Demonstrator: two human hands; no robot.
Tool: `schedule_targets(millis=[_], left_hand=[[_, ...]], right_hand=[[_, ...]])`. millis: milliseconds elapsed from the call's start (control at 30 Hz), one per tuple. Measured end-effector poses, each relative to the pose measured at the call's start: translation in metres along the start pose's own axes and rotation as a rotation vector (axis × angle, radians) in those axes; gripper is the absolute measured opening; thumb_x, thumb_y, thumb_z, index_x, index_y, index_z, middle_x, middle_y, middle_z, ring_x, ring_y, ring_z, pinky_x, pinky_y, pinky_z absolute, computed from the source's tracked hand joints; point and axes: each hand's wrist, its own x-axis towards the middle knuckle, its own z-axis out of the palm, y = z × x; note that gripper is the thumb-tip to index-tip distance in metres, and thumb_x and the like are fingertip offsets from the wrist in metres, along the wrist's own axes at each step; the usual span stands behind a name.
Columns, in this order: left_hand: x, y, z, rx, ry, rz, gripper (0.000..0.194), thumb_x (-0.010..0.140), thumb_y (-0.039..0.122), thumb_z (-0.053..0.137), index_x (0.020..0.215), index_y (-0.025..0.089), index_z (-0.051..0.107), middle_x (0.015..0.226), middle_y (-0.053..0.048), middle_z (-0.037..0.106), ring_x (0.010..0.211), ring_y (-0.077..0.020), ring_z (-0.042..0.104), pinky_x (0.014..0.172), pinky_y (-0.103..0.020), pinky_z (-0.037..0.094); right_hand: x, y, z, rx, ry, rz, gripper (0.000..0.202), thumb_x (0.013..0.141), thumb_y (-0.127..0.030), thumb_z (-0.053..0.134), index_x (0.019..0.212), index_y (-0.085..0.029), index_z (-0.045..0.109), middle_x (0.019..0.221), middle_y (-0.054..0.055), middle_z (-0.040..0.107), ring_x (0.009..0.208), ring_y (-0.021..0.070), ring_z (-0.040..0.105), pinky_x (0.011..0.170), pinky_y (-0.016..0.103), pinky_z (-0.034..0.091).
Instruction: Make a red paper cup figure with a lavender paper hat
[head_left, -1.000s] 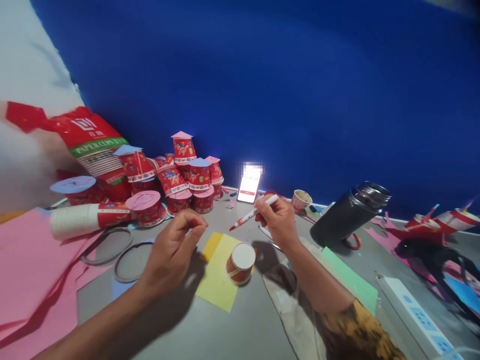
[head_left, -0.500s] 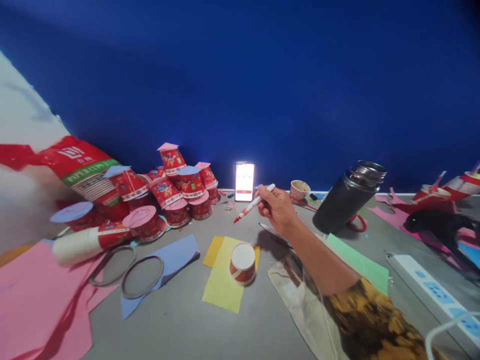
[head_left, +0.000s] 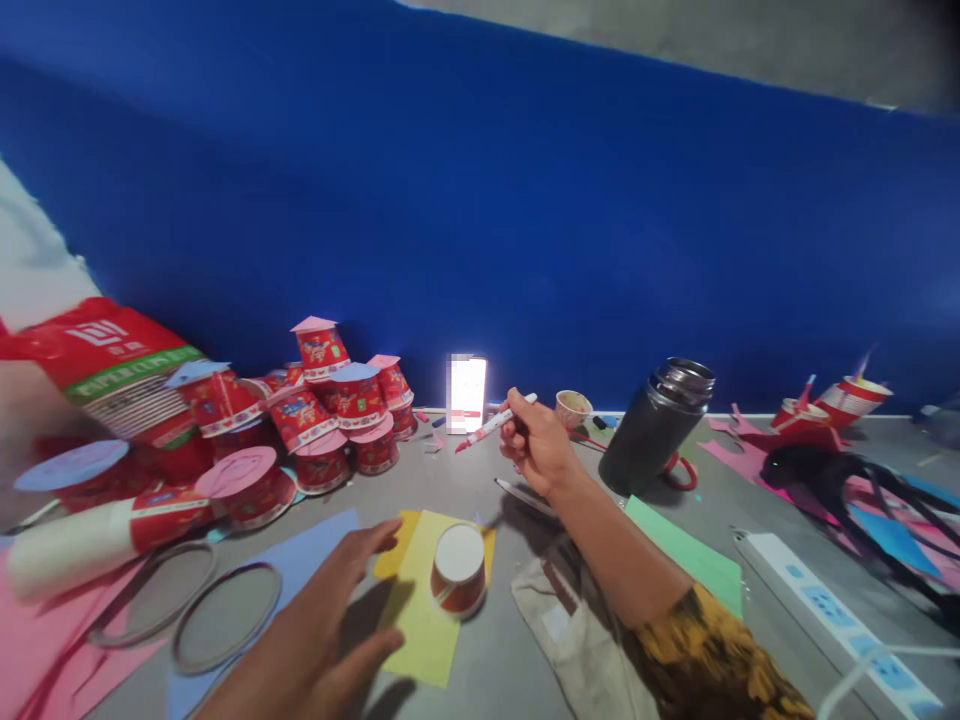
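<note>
My right hand (head_left: 536, 445) grips a white marker (head_left: 496, 424) with a red tip that points down and left, above the grey table. Its fingers are closed round the barrel. From the lower left comes my left hand (head_left: 322, 620), fingers and thumb spread, holding nothing. Just right of it a red and white paper cup (head_left: 458, 585) stands upside down, white base up, apart from the fingers. Under the cup lies a yellow paper sheet (head_left: 424, 650), with a darker yellow piece (head_left: 396, 545) beneath. A pen (head_left: 525, 496) rests on the table below my right hand.
Stacked red paper cups (head_left: 322, 350) with paper tops stand at the left, beside a cup bag (head_left: 127, 370) and two grey rings (head_left: 226, 617). A lit phone (head_left: 469, 392) leans at the back wall. A black flask (head_left: 656, 430) and a power strip (head_left: 832, 610) are right.
My left hand has come into view from the lower left, spread beside the cup. My right hand still holds the marker. The camera view has tilted up and shifted right.
</note>
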Motion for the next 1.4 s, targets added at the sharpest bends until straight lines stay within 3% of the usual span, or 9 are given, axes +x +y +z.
schedule_targets(millis=[100,167,267,400,567,700,933,1200,1400], left_hand=[[0.044,0.021,0.029,-0.082,-0.171,0.064,0.102,0.068,0.021,0.079,0.159,0.035,0.034,0.158,-0.011,0.050,0.141,-0.0369,0.053,0.115,-0.052,0.047],[0.057,0.024,0.047,-0.151,-0.164,0.081,0.111,0.063,0.018,0.079,0.161,0.034,0.030,0.158,-0.012,0.048,0.141,-0.0402,0.050,0.116,-0.057,0.045],[0.058,0.012,0.070,-0.242,-0.109,0.076,0.106,0.065,0.018,0.075,0.160,0.034,0.031,0.158,-0.013,0.046,0.140,-0.0419,0.051,0.115,-0.061,0.044],[0.051,-0.007,0.087,-0.345,-0.072,0.050,0.089,0.077,0.023,0.069,0.158,0.029,0.033,0.159,-0.017,0.041,0.145,-0.0404,0.044,0.121,-0.065,0.033],[0.047,-0.015,0.092,-0.447,-0.182,-0.042,0.090,0.079,0.028,0.069,0.160,0.030,0.029,0.159,-0.018,0.042,0.146,-0.0404,0.043,0.119,-0.065,0.034],[0.048,-0.015,0.092,-0.474,-0.158,-0.053,0.089,0.076,0.027,0.071,0.158,0.029,0.036,0.154,-0.017,0.047,0.143,-0.0412,0.047,0.118,-0.063,0.037],[0.048,-0.013,0.089,-0.432,-0.191,-0.038,0.085,0.072,0.024,0.068,0.153,0.032,0.043,0.148,-0.012,0.052,0.136,-0.0382,0.052,0.116,-0.059,0.042],[0.046,-0.020,0.098,-0.395,-0.107,0.013,0.086,0.068,0.027,0.070,0.150,0.033,0.049,0.147,-0.010,0.057,0.133,-0.0379,0.055,0.114,-0.054,0.045],[0.050,-0.006,0.088,-0.414,-0.132,0.050,0.079,0.067,0.023,0.068,0.144,0.033,0.054,0.133,-0.010,0.063,0.120,-0.0345,0.063,0.103,-0.049,0.053]], right_hand=[[0.020,-0.002,-0.020,-0.188,0.178,-0.233,0.051,0.069,-0.064,0.082,0.080,-0.018,0.062,0.054,-0.006,0.057,0.040,0.0056,0.042,0.037,0.017,0.030],[0.036,-0.001,-0.040,-0.410,0.363,-0.412,0.051,0.075,-0.068,0.072,0.081,-0.019,0.062,0.056,-0.004,0.060,0.043,0.0092,0.047,0.041,0.021,0.037],[0.056,0.002,-0.068,-0.519,0.449,-0.479,0.047,0.075,-0.065,0.069,0.083,-0.019,0.063,0.064,-0.001,0.065,0.052,0.0134,0.054,0.048,0.025,0.043],[0.068,0.011,-0.092,-0.687,0.443,-0.509,0.037,0.077,-0.055,0.067,0.082,-0.018,0.067,0.070,0.003,0.069,0.064,0.0180,0.062,0.060,0.028,0.049],[0.071,0.024,-0.102,-0.898,0.330,-0.492,0.031,0.082,-0.046,0.063,0.089,-0.018,0.072,0.074,0.003,0.070,0.067,0.0187,0.064,0.065,0.029,0.049],[0.073,0.032,-0.107,-1.005,0.262,-0.463,0.030,0.085,-0.045,0.060,0.093,-0.019,0.073,0.073,0.002,0.070,0.066,0.0185,0.064,0.065,0.029,0.049],[0.070,0.026,-0.111,-1.136,0.343,-0.474,0.023,0.087,-0.042,0.061,0.088,-0.023,0.073,0.076,0.004,0.070,0.075,0.0216,0.064,0.074,0.031,0.046],[0.072,0.030,-0.104,-1.077,0.305,-0.478,0.031,0.088,-0.046,0.056,0.097,-0.022,0.073,0.080,0.002,0.072,0.070,0.0187,0.065,0.070,0.029,0.048],[0.069,0.026,-0.107,-0.972,0.343,-0.470,0.026,0.081,-0.046,0.066,0.082,-0.022,0.074,0.071,0.002,0.070,0.069,0.0205,0.063,0.068,0.030,0.048]])
